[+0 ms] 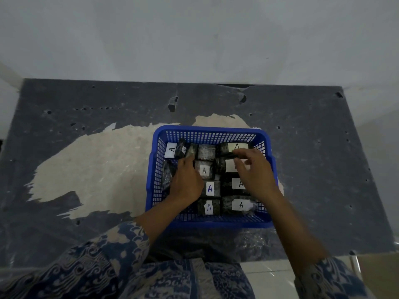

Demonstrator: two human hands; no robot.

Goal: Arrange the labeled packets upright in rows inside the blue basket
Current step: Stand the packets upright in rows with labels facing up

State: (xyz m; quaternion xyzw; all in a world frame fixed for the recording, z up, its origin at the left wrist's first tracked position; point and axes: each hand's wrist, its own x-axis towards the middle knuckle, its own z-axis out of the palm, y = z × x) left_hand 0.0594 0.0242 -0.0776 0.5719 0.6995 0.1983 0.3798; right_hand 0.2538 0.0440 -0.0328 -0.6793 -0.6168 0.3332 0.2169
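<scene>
Both hands in the blue basket (207,131): left hand (186,180) and right hand (254,171), fingers curled on packets (209,188).

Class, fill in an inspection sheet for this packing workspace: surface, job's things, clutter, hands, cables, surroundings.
Surface: dark table, covering worn through to a pale patch.
Job's things: blue basket holding dark packets with white "A" labels, in rows; far-left ones tilted.
Clutter: clear plastic at the table's near edge.
Hands: left hand touches far-left packets; right hand fingers a far-right packet; grip unclear.
Cables: nothing seen.
Surroundings: pale wall, tiled floor.
</scene>
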